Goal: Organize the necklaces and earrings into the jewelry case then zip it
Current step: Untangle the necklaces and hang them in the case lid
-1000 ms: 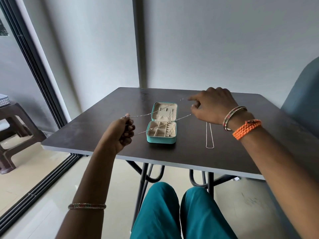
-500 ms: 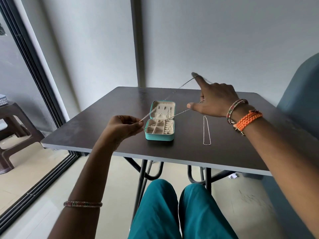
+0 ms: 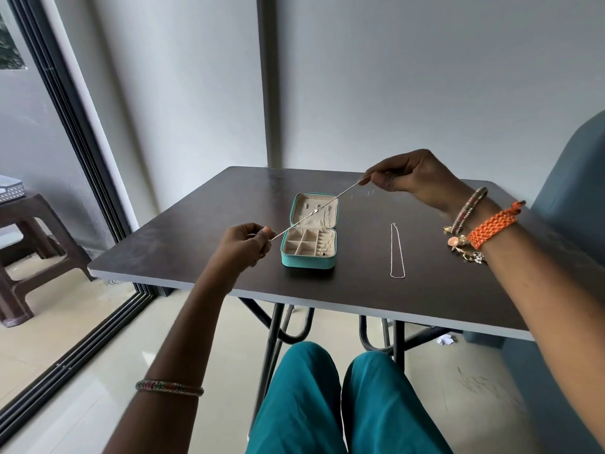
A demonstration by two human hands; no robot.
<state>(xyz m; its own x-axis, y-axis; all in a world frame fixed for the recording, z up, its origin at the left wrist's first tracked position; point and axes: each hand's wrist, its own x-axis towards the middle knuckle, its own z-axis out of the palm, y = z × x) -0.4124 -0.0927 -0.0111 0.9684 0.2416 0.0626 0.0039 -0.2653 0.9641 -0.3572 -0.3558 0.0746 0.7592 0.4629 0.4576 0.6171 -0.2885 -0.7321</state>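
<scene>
While left hand (image 3: 244, 245) and right hand (image 3: 406, 180) pinch the necklace (image 3: 314, 213) taut, lower it slack into the open jewelry case (image 3: 309, 235).

A dark table (image 3: 203, 257) on black metal legs stands against a grey wall (image 3: 425, 77). Glossy cream floor (image 3: 82, 404). At left, a sliding glass door (image 3: 65, 103) and a brown stool (image 3: 29, 224).

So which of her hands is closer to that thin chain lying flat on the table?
Right. The right hand is raised beyond the loose chain, above its far end. The left hand is across the open jewelry case from it.
</scene>
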